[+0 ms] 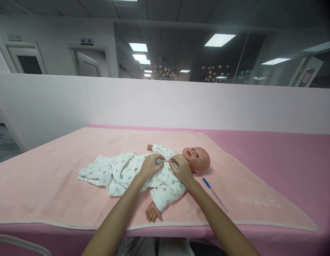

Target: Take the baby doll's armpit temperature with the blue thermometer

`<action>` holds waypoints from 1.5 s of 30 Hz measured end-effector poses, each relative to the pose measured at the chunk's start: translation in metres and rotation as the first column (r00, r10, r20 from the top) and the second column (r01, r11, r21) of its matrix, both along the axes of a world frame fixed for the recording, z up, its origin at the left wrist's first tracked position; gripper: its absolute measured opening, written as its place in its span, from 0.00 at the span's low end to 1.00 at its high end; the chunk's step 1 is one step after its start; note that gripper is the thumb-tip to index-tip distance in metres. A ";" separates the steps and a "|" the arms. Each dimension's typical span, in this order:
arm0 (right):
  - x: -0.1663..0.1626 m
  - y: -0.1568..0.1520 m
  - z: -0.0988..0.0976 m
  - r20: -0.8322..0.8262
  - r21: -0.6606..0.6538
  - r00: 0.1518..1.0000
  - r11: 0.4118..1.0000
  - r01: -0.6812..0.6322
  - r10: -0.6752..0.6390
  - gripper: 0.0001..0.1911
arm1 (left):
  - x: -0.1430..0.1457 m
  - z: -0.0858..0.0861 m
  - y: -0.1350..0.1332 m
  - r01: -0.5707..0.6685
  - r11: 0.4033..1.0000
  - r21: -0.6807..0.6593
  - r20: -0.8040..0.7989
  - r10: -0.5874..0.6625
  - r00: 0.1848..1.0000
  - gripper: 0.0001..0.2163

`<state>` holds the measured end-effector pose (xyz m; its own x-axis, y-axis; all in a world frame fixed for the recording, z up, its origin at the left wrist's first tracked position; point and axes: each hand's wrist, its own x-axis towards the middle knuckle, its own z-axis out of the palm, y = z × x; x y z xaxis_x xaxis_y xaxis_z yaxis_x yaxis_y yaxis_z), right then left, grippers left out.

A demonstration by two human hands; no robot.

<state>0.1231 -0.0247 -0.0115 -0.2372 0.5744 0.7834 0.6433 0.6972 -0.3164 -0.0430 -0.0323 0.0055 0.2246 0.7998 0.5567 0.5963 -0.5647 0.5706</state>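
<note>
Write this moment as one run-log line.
Left hand: pinching white strip | Right hand: pinching strip too | Doll: clothed, on its back | Peach blanket: under doll | Blue-capped stick: near doll's head

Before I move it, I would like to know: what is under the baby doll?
A peach blanket, spread over a pink cover, is under the baby doll. Anything the body hides cannot be seen.

Arms (117, 215) extend forward; hands (151, 166) pinch, nearly meeting
</note>
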 end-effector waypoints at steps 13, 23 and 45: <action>0.000 -0.002 0.000 -0.009 0.011 1.000 1.000 0.027 -0.027 0.07 | 0.005 -0.002 -0.001 -0.117 0.993 -0.009 0.059 0.117 0.991 0.08; 0.001 -0.003 0.001 -0.027 0.007 0.999 0.999 0.031 -0.031 0.08 | -0.036 0.018 -0.001 0.224 0.841 -0.493 0.370 -0.031 0.929 0.15; 0.000 -0.001 0.001 -0.038 0.019 0.999 0.999 0.028 -0.027 0.07 | -0.058 0.010 -0.006 0.229 0.881 -0.414 0.196 -0.159 0.968 0.09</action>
<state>0.1235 -0.0253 -0.0110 -0.1917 0.5651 0.8025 0.6501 0.6857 -0.3275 -0.1012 -0.0382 0.0157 0.3405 0.9169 0.2080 0.3866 -0.3382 0.8580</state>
